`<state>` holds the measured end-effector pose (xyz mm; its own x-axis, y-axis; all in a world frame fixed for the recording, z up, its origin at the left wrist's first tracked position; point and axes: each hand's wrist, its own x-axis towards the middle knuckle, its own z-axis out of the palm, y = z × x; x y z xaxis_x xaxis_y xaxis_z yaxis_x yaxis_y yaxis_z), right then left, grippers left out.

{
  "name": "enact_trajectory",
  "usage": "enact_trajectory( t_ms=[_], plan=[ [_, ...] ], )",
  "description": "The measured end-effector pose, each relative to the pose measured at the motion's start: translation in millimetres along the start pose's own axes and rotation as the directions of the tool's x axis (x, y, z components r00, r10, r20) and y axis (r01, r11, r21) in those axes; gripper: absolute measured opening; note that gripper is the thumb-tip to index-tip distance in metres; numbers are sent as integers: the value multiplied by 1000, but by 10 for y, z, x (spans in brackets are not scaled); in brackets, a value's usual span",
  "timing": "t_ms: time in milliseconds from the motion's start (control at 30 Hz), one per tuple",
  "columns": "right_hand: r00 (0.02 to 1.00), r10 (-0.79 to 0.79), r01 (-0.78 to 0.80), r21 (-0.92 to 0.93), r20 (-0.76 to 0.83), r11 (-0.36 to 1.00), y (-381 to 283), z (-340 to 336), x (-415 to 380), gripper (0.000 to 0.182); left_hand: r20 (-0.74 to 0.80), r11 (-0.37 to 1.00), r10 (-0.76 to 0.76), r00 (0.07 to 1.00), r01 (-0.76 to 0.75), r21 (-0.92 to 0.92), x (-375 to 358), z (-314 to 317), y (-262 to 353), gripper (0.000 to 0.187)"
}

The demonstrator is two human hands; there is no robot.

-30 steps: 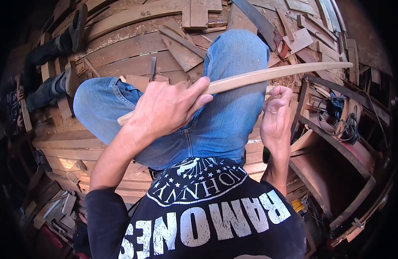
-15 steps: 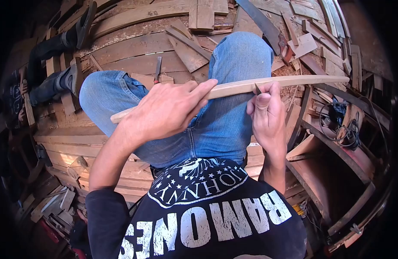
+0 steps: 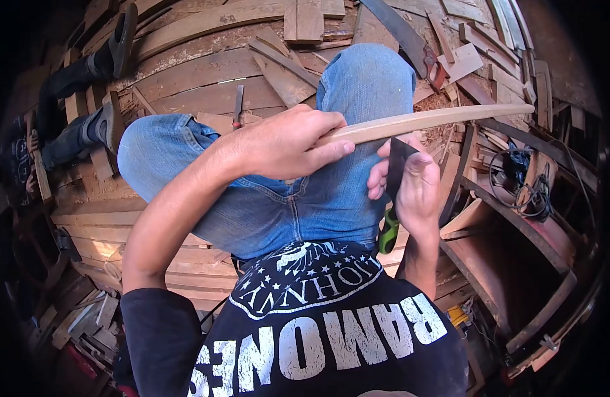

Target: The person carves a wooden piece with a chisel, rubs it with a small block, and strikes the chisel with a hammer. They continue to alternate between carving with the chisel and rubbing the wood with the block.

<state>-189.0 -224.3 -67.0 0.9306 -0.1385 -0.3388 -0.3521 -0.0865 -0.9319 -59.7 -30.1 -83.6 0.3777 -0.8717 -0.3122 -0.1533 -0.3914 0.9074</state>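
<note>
My left hand (image 3: 288,142) grips a long, thin, curved strip of pale wood (image 3: 437,119) that runs to the right above my jeans-clad knees (image 3: 364,79). My right hand (image 3: 410,182) sits just under the strip and holds a flat dark metal blade (image 3: 399,162) upright against its lower edge. A green handle (image 3: 387,231) shows below my right wrist.
Wooden planks and offcuts (image 3: 212,73) cover the floor. A handsaw (image 3: 414,43) lies at the top right, a chisel (image 3: 239,106) near my left knee. Another person's legs and shoes (image 3: 86,86) are at the left. A wooden frame with cables (image 3: 523,192) stands at the right.
My left hand slid along the strip and closed fully around it. My right hand dropped slightly below the strip, and the dark blade is now more plainly in view.
</note>
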Motion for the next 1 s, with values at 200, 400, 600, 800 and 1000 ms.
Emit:
enact_trajectory(
  t_ms=[200, 400, 600, 800, 1000],
  plan=[
    [990, 87, -54, 281, -107, 958, 133, 166, -85, 58, -17, 992, 113, 993, -114, -59, -27, -31, -89, 29],
    [969, 102, -43, 252, -224, 967, 213, 197, -215, 41, -56, 990, 136, 989, -137, -22, -33, -23, -106, 30],
    [979, 125, -84, 245, -159, 966, 184, 204, -220, 35, -114, 982, 187, 976, -185, 28, -22, -10, -100, 30],
    [985, 57, -28, 179, -160, 983, 199, 222, -204, 30, -90, 989, 146, 985, -143, 40, -56, -1, -40, 29],
    [994, -64, 58, -77, -85, 995, 109, 156, -247, 22, -87, 979, 185, 979, -176, 102, -85, 58, 37, 30]
  ],
)
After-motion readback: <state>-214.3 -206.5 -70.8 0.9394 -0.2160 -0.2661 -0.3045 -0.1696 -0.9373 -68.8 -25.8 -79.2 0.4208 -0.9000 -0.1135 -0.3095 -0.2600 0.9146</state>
